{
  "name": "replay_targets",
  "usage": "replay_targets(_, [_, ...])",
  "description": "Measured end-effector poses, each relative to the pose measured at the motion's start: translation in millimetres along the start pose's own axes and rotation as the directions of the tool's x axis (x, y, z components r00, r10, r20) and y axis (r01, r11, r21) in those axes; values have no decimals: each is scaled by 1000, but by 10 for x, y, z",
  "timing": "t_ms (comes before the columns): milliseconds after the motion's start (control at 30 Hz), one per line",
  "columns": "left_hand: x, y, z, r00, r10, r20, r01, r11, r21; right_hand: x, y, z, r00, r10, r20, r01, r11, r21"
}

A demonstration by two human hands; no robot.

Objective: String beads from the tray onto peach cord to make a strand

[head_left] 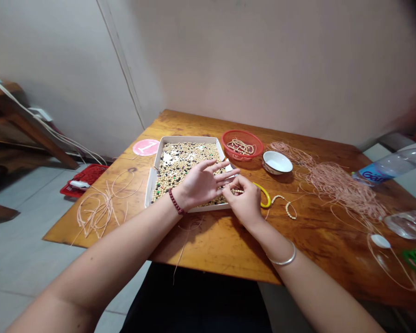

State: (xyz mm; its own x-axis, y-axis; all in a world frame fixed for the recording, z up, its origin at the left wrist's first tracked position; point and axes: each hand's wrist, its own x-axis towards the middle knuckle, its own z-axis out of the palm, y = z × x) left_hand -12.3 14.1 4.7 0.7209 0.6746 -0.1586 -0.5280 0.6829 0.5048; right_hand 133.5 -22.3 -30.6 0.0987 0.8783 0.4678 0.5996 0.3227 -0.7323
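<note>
Over the white tray (154,185) of small cream, black and green beads (180,171), my left hand (203,185) is open, palm up, with its fingers stretched out. A dark red bead bracelet (175,201) circles that wrist. Close beside its fingertips, my right hand (246,200) is closed in a pinch on a beaded string; a few beads show at its fingers. A silver bangle (287,262) is on the right wrist. To the right of this hand lie a yellow loop-shaped handle (266,196) and a curved row of cream beads (290,210) on the table.
A red basket (259,155) holds beaded strands. Beside it stands a white bowl (278,162). Tangled pink cord (339,182) spreads across the right, near a plastic bottle (395,164). More loose cord (100,210) lies left on the wooden table (222,252), below a pink disc (145,147).
</note>
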Motion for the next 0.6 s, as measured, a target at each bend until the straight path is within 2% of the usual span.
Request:
replay_targets(367, [19, -42, -3, 1000, 10, 12, -11, 998, 68, 6, -12, -1, 995, 44, 88, -45, 999, 7])
replay_targets(600, [0, -18, 25, 998, 48, -41, -46, 997, 59, 11, 22, 34, 990, 88, 114, -101, 989, 113])
